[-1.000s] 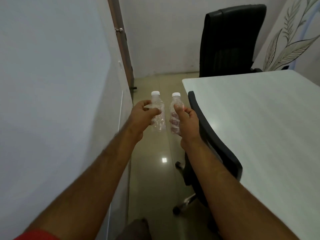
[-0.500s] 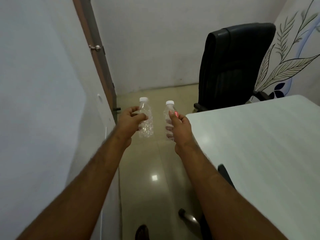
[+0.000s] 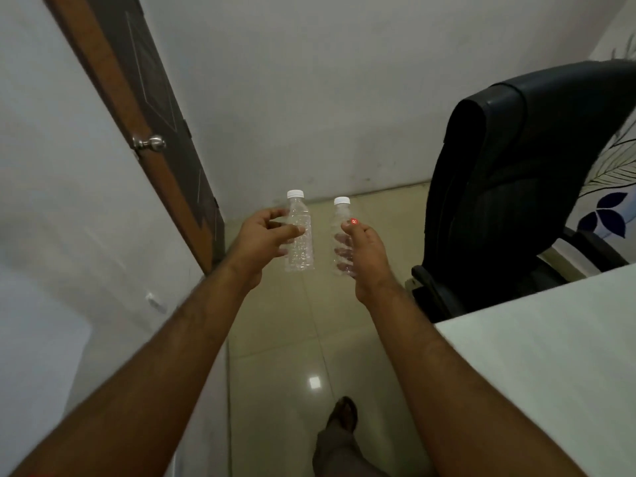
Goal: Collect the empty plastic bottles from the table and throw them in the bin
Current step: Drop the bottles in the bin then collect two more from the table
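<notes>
I hold two clear empty plastic bottles with white caps upright in front of me, over the floor. My left hand (image 3: 262, 242) grips the left bottle (image 3: 300, 232) around its middle. My right hand (image 3: 365, 253) is wrapped around the right bottle (image 3: 341, 228), whose lower half shows through my fingers. The two bottles are a short way apart and do not touch. No bin is in view.
A white table (image 3: 537, 366) fills the lower right. A black office chair (image 3: 509, 187) stands behind its far corner. A brown door with a round metal knob (image 3: 151, 143) is on the left wall. Beige floor tiles (image 3: 292, 339) run between wall and table; my foot (image 3: 342, 413) is below.
I have walked forward past the table's corner with both bottles still held. The door and the black chair have come closer; the nearer chair has dropped out of view.
</notes>
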Available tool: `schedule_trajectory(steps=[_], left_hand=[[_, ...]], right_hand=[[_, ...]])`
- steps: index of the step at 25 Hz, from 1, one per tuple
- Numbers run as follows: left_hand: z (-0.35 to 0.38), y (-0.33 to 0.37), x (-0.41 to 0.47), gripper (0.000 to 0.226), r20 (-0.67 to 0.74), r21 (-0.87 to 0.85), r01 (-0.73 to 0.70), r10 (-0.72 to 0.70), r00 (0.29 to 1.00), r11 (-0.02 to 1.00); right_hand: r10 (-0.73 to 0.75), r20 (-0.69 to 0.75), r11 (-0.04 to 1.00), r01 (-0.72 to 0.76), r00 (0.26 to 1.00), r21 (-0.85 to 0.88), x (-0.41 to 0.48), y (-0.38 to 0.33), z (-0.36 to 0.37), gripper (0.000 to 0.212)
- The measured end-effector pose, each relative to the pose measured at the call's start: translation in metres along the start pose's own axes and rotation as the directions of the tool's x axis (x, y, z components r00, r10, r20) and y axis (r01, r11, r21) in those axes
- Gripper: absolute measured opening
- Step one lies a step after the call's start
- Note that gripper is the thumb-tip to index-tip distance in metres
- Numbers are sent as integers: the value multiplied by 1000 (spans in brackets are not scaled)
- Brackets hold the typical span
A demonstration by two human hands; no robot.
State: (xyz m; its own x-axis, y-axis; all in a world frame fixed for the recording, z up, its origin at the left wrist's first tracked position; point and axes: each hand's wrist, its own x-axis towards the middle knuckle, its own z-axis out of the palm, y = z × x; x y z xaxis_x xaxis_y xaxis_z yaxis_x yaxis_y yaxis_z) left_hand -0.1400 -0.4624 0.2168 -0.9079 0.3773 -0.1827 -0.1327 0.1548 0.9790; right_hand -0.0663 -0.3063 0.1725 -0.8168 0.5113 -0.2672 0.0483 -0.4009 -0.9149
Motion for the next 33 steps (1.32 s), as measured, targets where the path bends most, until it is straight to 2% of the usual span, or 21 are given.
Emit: schedule_trajectory(steps=[3,8,14,20,24,27,30,33], left_hand=[[16,21,90,49,6,8,8,-8,1000,1000],[38,56,249,50,-6,7,2,-2,1000,1000],[73,63,456,46,144,-11,-13,14,990,1000],[128,92,672,52,346,64,34,-54,937,997],[207,122,794,55,478,128,4,-65,876,992],[274,128,861,54,539,151,-14,-70,840,988],[363,131,934,59,553,170,-17,-81,829,985],[462,145,997,59,552,208,13,-128,824,978]], right_hand=[[19,-6,1000,-19,1000,-2,90,-26,6,23],[-3,-41,999,1,999,-41,242,-71,24,33],[-62,-143,996,53,988,-69,431,-89,27,27],[-47,-349,999,46,936,-11,607,-137,27,15],[-49,-502,997,72,864,26,714,-176,-16,24],[-64,-559,995,93,827,24,784,-195,-62,27],[-89,-589,991,130,803,28,865,-219,-127,26],[-52,-636,995,97,770,36,937,-258,-200,22]])
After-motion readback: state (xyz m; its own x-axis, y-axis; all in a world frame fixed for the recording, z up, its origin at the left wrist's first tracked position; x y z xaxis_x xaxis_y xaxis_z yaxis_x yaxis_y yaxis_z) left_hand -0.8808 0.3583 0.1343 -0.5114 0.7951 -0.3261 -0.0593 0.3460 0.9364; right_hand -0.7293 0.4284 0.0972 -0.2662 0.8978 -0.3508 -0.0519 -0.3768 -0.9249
